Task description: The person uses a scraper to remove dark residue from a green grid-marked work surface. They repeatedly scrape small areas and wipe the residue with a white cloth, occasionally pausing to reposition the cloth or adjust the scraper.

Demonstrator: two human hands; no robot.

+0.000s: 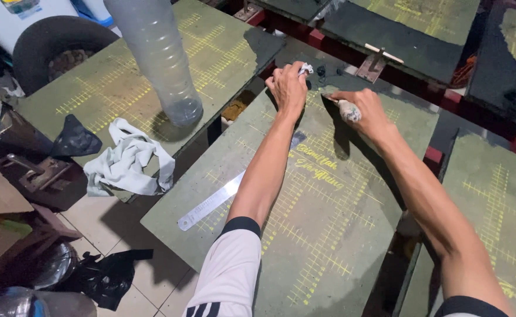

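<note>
Left hand (288,85): closed, knuckles up, pinching a small crumpled white rag (305,68) at the far end of the centre board (340,235).
Right hand (365,110): fingers curled around a pale wad (348,110); the fingertips press a thin dark strip (329,98) onto the board surface.
Hand spacing: near each other, not touching; both forearms extend over the centre board.
Centre board: flat green panel marked with a yellow grid and yellow script, serving as the worktop.
Steel ruler (211,201): lies flat and diagonal on the board's left side, partly under the left forearm.
Left board (88,97): same grid pattern; carries a tall stack of clear plastic cups (158,56), a crumpled white cloth (127,159) at its near edge and a dark scrap (75,139).
Floor: pale tiles with a black plastic bag (108,273).
</note>
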